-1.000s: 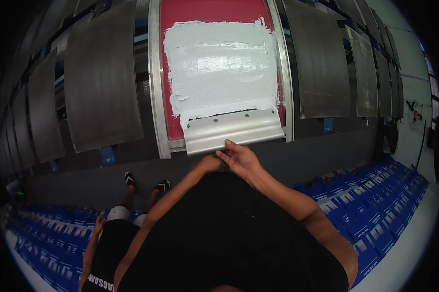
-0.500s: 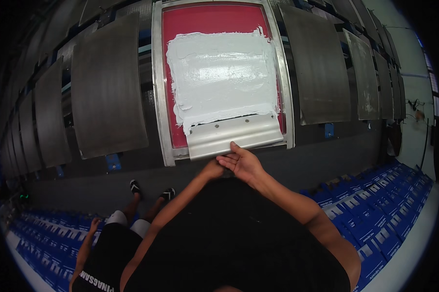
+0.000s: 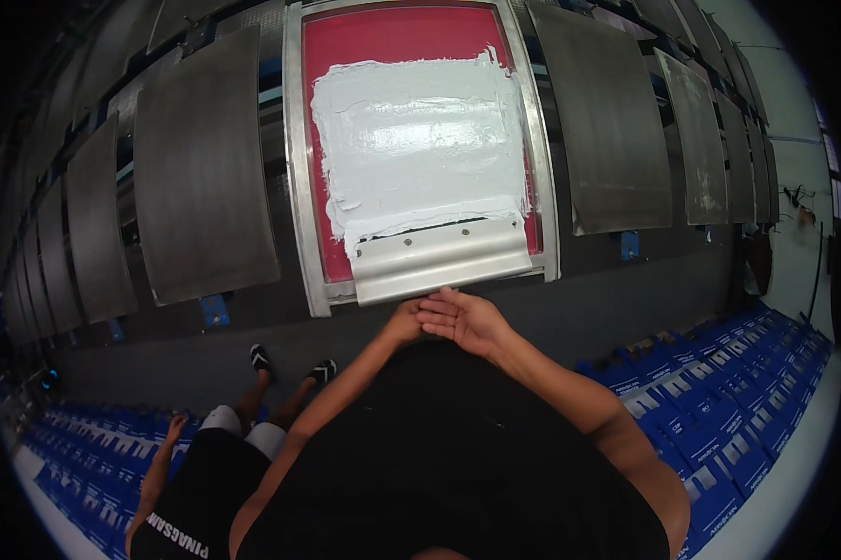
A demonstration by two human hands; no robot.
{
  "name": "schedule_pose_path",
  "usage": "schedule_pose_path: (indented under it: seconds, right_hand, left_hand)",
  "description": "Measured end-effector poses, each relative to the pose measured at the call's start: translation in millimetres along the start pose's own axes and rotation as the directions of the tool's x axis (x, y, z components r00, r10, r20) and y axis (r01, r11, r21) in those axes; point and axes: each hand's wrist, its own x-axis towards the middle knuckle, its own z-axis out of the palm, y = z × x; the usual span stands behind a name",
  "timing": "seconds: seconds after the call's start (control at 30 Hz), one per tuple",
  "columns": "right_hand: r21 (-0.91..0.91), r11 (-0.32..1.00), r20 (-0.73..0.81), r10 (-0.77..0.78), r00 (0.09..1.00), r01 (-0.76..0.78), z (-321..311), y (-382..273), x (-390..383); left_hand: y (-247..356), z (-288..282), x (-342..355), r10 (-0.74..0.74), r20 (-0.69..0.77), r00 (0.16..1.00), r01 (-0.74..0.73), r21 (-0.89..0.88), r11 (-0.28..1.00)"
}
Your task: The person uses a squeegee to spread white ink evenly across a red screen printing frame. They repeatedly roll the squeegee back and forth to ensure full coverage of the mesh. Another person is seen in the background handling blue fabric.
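Note:
In front of me lies a screen-printing frame [image 3: 550, 187] with a metal rim and a red mesh [image 3: 392, 33]. A thick coat of white ink [image 3: 411, 140] covers most of the mesh. A silvery metal squeegee [image 3: 444, 266] rests across the near end, its far edge against the ink. My right hand [image 3: 467, 319] is palm up just below the squeegee, fingers stretched out and holding nothing. My left hand [image 3: 404, 324] is beside it, its fingers partly hidden behind the right hand's fingertips.
Grey flat platens [image 3: 201, 168] stand in a row on the left, and more platens [image 3: 616, 131] on the right. Blue boxes [image 3: 719, 401] are stacked behind me on both sides. Another person [image 3: 206, 485] in a black shirt is behind me at the left.
My right thumb has come off the squeegee's near edge, and the hand has drawn slightly back toward me. The frame appears shifted slightly left in view.

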Motion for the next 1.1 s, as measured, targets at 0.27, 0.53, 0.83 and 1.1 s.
schedule_pose_path:
  seconds: [0.27, 0.53, 0.83, 1.1]
  right_hand:
    - [-0.100, 0.991, -0.038, -0.097, 0.995, 0.092, -27, -4, -31]
    - [-0.539, 0.774, -0.170, -0.486, 0.857, 0.332, -68, -43, -77]
    - [-0.954, 0.234, -0.124, -0.876, 0.466, 0.185, -136, -105, -62]
    - [-0.895, 0.402, -0.244, -0.806, 0.540, 0.195, -128, -76, -152]
  left_hand:
    - [-20, 16, 10, 0.110, 0.029, 0.993, -0.109, -0.035, 0.993]
    - [-3, 21, -20, 0.067, 0.092, 0.994, -0.058, -0.103, 0.993]
    - [94, -13, -164, 0.271, -0.293, 0.917, -0.081, 0.528, 0.846]
    - [82, -17, -212, 0.212, -0.799, 0.563, -0.050, 0.223, 0.973]
